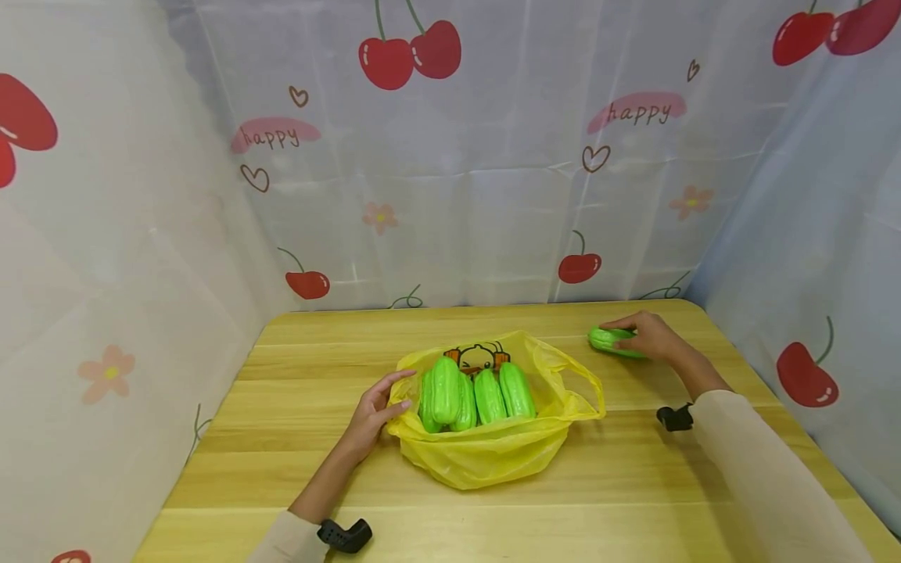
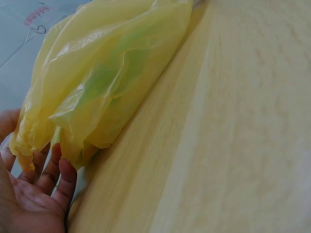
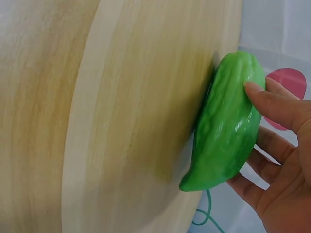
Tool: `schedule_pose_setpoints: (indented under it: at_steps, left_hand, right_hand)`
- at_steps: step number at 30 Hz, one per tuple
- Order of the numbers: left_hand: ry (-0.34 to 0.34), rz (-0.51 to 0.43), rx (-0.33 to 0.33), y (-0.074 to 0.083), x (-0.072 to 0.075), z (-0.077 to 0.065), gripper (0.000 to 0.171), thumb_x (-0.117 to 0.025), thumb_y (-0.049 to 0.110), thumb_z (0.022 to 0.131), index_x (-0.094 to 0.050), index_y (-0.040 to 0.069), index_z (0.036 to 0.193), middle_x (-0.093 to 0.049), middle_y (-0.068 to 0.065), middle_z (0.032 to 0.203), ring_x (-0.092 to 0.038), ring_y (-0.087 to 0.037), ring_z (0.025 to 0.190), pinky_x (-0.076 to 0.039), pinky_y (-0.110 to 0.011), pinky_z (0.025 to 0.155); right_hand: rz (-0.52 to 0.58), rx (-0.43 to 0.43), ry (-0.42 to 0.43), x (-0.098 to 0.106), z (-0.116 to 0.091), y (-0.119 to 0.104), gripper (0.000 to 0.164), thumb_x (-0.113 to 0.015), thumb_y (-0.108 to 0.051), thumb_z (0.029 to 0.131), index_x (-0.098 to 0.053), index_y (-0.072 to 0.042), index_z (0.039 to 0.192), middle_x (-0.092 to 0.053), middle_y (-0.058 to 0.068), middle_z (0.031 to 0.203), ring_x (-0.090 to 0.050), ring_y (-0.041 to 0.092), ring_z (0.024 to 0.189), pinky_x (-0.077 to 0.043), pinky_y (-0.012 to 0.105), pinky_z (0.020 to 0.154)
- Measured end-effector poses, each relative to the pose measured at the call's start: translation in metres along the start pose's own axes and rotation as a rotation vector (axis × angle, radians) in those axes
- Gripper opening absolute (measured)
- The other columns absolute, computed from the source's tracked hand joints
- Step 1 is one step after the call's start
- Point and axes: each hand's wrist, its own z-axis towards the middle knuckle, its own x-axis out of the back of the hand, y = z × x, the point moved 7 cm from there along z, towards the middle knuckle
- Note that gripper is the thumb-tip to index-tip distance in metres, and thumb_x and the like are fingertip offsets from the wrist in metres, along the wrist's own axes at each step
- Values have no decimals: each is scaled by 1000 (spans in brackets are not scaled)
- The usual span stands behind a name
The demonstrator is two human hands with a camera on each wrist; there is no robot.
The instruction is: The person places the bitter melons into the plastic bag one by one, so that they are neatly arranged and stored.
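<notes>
A yellow plastic bag [image 1: 486,461] sits mouth open on the table, a cartoon face printed on its inner back side. Several bright green bitter melons [image 1: 446,391] lie inside it. My left hand [image 1: 369,414] holds the bag's left rim between thumb and fingers; the left wrist view shows the crumpled plastic [image 2: 73,97] there. At the table's back right, my right hand [image 1: 651,336] grips another bitter melon [image 3: 226,121], thumb on its near side and fingers behind it. This melon is bumpy, with a curved pointed end, and lies at or just above the tabletop; I cannot tell which.
The wooden table [image 1: 303,375] has rounded back corners. White curtains [image 1: 486,219] with cherries, hearts and "happy" prints hang behind it and at both sides. One bag handle [image 1: 591,387] sticks out to the right. Each wrist wears a black device [image 1: 345,536].
</notes>
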Motion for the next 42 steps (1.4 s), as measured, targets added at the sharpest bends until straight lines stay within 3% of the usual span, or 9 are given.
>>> schedule_pose_setpoints:
  at_steps: [5, 8, 12, 15, 19, 22, 26, 34, 42]
  left_hand:
    - [-5, 7, -5, 2, -1, 0, 51, -60, 2, 99, -44, -6, 147, -33, -26, 158, -13, -29, 154, -24, -17, 115]
    - [-4, 7, 0, 1, -1, 0, 52, -60, 2, 99, -43, -8, 147, -33, -27, 158, -13, -28, 154, -23, -17, 115]
    - [-1, 10, 8, 1, 0, 0, 54, -60, 2, 99, -40, -12, 147, -35, -27, 157, -14, -26, 155, -21, -17, 115]
    - [-1, 11, 9, 0, 0, 0, 55, -60, 2, 99, -38, -13, 147, -35, -26, 157, -13, -26, 155, -21, -17, 115]
    - [-3, 5, 8, 0, 0, 0, 55, -60, 2, 99, -39, -11, 148, -35, -24, 158, -14, -29, 154, -26, -17, 114]
    - [-2, -1, 6, 1, 0, 0, 53, -60, 1, 99, -41, -9, 148, -36, -24, 157, -15, -29, 154, -29, -16, 113]
    - [-4, -4, -5, 1, 0, 0, 53, -59, 0, 99, -41, -10, 147, -35, -25, 157, -17, -27, 153, -29, -17, 113]
    - [-2, -4, -4, 1, 0, -1, 54, -60, 2, 99, -41, -10, 148, -36, -25, 157, -20, -21, 153, -29, -17, 113]
    - [-3, -14, -5, 1, -1, 0, 55, -60, 1, 99, -39, -12, 148, -35, -25, 157, -16, -31, 153, -33, -19, 112]
  right_hand:
    - [-3, -1, -27, 0, -1, 1, 43, -77, -10, 90, -68, -1, 130, -66, 24, 126, -63, 43, 111, -53, 55, 90]
    - [0, -18, -45, 0, -2, 3, 44, -78, -14, 90, -67, -2, 131, -67, 24, 126, -66, 33, 99, -56, 45, 82]
    - [17, -38, -55, 0, -3, 6, 47, -78, -16, 90, -66, -1, 132, -68, 23, 124, -59, 19, 83, -51, 32, 71]
    - [31, -42, -56, 0, -4, 8, 48, -78, -17, 90, -65, 0, 133, -72, 20, 115, -54, 17, 75, -48, 29, 64]
    - [21, -57, -29, 2, -7, 9, 49, -79, -22, 90, -66, -1, 132, -75, 14, 103, -60, 20, 78, -51, 32, 66]
    - [13, -62, 10, 5, -12, 6, 49, -78, -26, 91, -66, -2, 133, -74, 18, 107, -67, 29, 92, -57, 42, 77]
    - [29, -65, 52, 8, -18, -1, 51, -75, -31, 93, -65, -4, 135, -69, 25, 119, -66, 40, 106, -56, 54, 87]
    - [68, -76, 101, 12, -29, -12, 53, -73, -34, 95, -64, -4, 137, -69, 27, 119, -67, 42, 105, -57, 53, 84]
    - [93, -116, 141, 15, -38, -15, 56, -71, -38, 96, -62, -4, 139, -63, 29, 130, -66, 44, 109, -57, 54, 85]
